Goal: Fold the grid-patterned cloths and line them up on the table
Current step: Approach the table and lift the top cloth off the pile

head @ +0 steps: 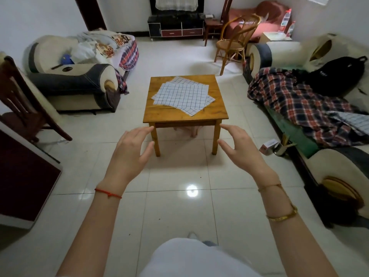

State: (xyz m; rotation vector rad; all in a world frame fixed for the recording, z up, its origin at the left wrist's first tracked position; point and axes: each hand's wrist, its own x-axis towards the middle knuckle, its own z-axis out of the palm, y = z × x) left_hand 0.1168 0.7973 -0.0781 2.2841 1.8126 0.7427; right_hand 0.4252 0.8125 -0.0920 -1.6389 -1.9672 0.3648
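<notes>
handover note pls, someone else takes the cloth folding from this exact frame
Left hand: open, holds nothing, raised in the air short of the table.
Right hand: open, holds nothing, likewise short of the table.
Cloths: loose overlapping pile, all flat and unfolded, mid-table, fanned at different angles. Exact count is hard to tell.
Done: nothing folded, none lined up.
Left: step up to the table, take the top cloth, fold it, repeat for each, then set the folded ones in a row on the table.
</notes>
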